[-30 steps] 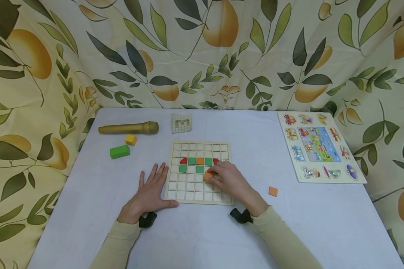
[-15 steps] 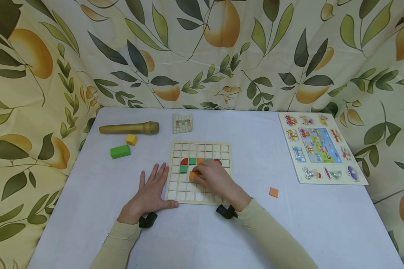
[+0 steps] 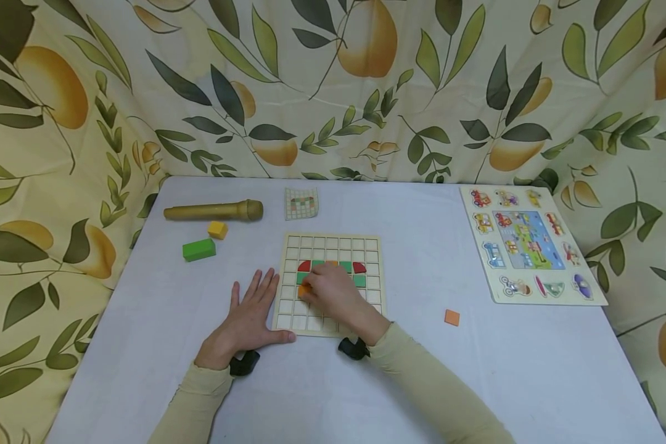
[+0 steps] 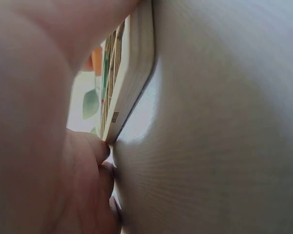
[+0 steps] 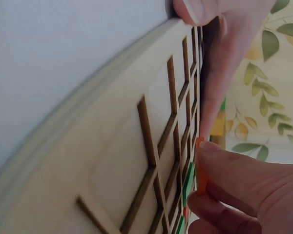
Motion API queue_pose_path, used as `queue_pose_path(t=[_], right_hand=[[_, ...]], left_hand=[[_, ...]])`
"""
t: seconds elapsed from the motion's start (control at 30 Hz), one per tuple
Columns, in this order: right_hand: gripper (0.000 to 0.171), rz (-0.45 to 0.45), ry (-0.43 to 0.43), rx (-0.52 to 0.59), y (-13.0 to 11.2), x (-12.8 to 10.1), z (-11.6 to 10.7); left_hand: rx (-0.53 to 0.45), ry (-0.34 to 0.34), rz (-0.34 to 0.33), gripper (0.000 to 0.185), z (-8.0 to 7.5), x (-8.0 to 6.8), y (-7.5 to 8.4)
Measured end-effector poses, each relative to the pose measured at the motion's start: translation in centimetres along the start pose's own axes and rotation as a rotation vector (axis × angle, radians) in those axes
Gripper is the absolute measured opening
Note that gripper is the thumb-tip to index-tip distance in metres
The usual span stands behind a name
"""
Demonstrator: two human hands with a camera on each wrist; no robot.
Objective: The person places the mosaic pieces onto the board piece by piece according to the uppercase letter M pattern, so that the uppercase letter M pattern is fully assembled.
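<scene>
A wooden grid board (image 3: pixel 333 243) lies mid-table, with red, green and orange tiles (image 3: pixel 346 266) set in its upper rows. My right hand (image 3: pixel 333 290) reaches over the board and pinches a small orange tile (image 3: pixel 304 288) at the left-hand cells; in the right wrist view the orange tile (image 5: pixel 200 165) stands on edge between my fingertips (image 5: pixel 224 161) above the grid board (image 5: pixel 112 161). My left hand (image 3: pixel 250 317) lies flat on the table against the board's left edge, thumb at its front corner; the left wrist view shows the board's edge (image 4: pixel 132 78).
A spare orange tile (image 3: pixel 451 317) lies right of the board. A pattern card (image 3: pixel 301 203), a gold microphone (image 3: pixel 213 212), a yellow cube (image 3: pixel 217 230) and a green block (image 3: pixel 198 249) sit at the back left. A vehicle puzzle board (image 3: pixel 527 243) lies at the right.
My right hand has carried the orange tile leftward across the board, uncovering tiles on its right side. The left hand has stayed put.
</scene>
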State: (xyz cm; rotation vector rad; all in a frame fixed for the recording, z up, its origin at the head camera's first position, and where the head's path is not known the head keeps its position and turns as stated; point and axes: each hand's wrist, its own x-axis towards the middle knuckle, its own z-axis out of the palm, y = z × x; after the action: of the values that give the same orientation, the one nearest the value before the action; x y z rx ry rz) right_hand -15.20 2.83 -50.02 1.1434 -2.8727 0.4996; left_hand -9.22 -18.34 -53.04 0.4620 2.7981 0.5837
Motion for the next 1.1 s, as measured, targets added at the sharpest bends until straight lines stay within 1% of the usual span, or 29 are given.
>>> queue_pose_path(t=[0.3, 0.47, 0.57, 0.67, 0.77, 0.9, 1.0, 1.1], right_hand=[[0.020, 0.067, -0.045, -0.015, -0.5, 0.2, 0.4], [0.019, 0.084, -0.041, -0.014, -0.7, 0.2, 0.5], [0.022, 0.083, -0.037, 0.000, -0.7, 0.1, 0.5], [0.024, 0.061, -0.020, 0.037, -0.5, -0.2, 0.3], [0.027, 0.037, -0.006, 0.102, 0.0, -0.8, 0.0], [0.034, 0.044, -0.005, 0.177, 1.1, -2.1, -0.5], [0.037, 0.066, 0.004, 0.212, 2.0, -3.4, -1.0], [0.037, 0.079, 0.028, 0.218, 2.9, -4.6, -1.5]], left_hand=[[0.007, -0.012, -0.007, 0.126, -0.1, 0.1, 0.0], [0.000, -0.008, -0.009, 0.126, -0.1, 0.1, 0.1], [-0.001, -0.009, -0.010, 0.127, -0.1, 0.0, 0.1], [-0.002, -0.008, -0.012, 0.127, -0.1, 0.0, 0.1], [0.000, -0.004, -0.012, 0.127, 0.0, 0.0, 0.2], [-0.001, 0.001, -0.011, 0.127, 0.1, 0.0, 0.2], [-0.003, 0.003, -0.013, 0.128, 0.1, 0.1, 0.1], [-0.001, 0.003, -0.017, 0.128, 0.2, 0.1, 0.1]])
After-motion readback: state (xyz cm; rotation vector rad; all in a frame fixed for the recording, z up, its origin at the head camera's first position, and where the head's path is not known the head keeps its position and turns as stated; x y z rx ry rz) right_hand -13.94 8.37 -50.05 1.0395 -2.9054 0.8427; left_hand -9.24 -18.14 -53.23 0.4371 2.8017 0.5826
